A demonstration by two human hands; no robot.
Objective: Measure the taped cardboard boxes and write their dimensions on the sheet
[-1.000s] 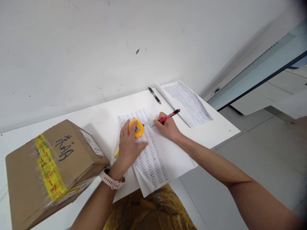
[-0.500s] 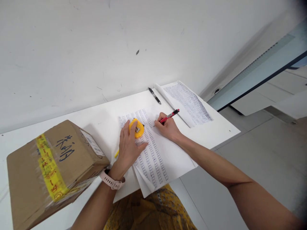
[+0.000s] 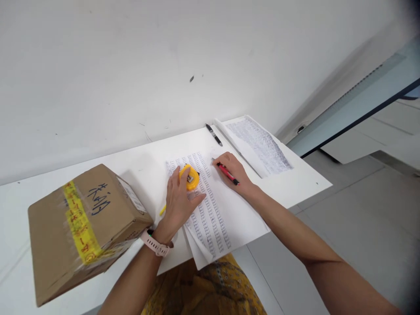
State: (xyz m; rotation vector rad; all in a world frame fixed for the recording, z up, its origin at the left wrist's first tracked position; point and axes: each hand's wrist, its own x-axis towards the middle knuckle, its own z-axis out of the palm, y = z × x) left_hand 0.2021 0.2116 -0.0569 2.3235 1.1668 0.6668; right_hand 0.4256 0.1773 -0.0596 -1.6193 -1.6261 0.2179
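Observation:
My left hand (image 3: 179,201) rests on a printed sheet (image 3: 216,214) on the white table (image 3: 147,162), its fingers curled round a yellow tape measure (image 3: 189,177). My right hand (image 3: 233,171) lies on the same sheet just to the right, closed on a red pen (image 3: 226,173) that now lies low across the fingers, tip toward the upper left. The sheet is covered in rows of small print and overhangs the table's near edge. A pale watch sits on my left wrist.
A taped cardboard box (image 3: 82,223) with yellow tape and blue writing stands at the left. A black pen (image 3: 213,134) and a second stack of printed paper (image 3: 257,144) lie at the far right of the table. A white wall runs behind; grey floor lies right.
The red pen has swung from pointing up and right to lying flat across my right hand. The view has shifted slightly, so the box sits further right.

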